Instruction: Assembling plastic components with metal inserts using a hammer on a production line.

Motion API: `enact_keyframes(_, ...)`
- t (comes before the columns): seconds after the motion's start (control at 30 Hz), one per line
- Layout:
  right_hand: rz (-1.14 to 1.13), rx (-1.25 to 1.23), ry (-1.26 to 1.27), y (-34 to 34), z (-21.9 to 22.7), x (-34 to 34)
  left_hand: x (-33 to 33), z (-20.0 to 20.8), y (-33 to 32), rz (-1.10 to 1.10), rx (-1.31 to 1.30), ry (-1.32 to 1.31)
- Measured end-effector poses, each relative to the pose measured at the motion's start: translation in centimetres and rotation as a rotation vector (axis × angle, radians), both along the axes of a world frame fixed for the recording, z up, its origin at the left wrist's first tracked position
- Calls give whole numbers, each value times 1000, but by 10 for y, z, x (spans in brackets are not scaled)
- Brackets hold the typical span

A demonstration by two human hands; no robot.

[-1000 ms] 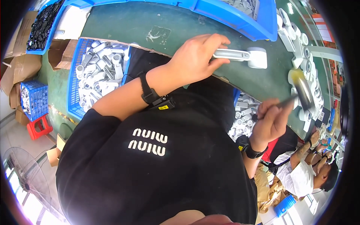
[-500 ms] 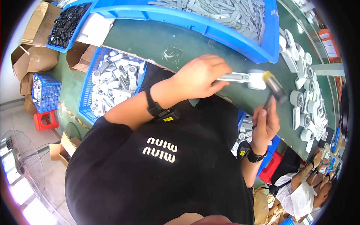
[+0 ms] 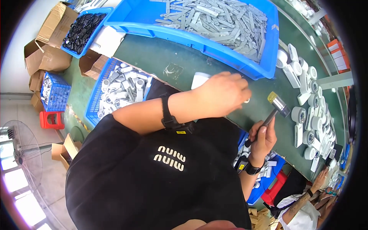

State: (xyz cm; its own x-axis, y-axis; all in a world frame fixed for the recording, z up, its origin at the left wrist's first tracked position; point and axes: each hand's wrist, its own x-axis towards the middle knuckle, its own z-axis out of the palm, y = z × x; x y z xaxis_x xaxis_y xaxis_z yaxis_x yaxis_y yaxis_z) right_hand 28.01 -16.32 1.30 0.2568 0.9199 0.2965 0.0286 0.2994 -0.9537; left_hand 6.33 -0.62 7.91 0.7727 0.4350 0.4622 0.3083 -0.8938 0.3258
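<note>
My left hand (image 3: 224, 94) is closed over a white plastic part with a round head (image 3: 200, 79) above the green table. The head shows beside the wrist, and the fingers and palm hide most of the rest. A small pale end peeks out past the fingertips. In my right hand (image 3: 263, 138) is a mallet (image 3: 279, 104), gripped by its dark handle. It has a yellow face and a shiny metal middle, and its head is raised to the right of my left hand, apart from the part.
A large blue bin (image 3: 168, 36) of flat grey strips spans the far side. White round-headed parts (image 3: 306, 115) lie in rows on the right. A blue basket (image 3: 92, 105) of similar parts stands at left, near a tray of black pieces (image 3: 82, 32). A co-worker's arm (image 3: 303, 203) shows lower right.
The white part has been turned, its round head going from right of my left hand to its left. My right hand with the mallet has moved slightly down and left, away from the part.
</note>
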Motion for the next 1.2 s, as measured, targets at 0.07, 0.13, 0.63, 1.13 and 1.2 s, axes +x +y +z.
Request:
enact_keyframes(0.07, -1, 27, -33, -3, -2, 0, 6, 5, 3, -51, -14, -70)
enact_keyframes(0.13, -16, 12, -21, -5, 0, -1, 10, 22, 22, -8, -24, -157)
enact_keyframes(0.63, -18, -19, 107, -7, 4, -4, 52, 47, 197, 476, 91, 689)
enact_keyframes(1.13, 40, -29, 342, 30, 42, -45, -13, 16, 5, -12, -630, -683)
enact_keyframes(1.2, 19, -52, 341, 35, 41, -51, -17, 9, -3, 36, -591, -634)
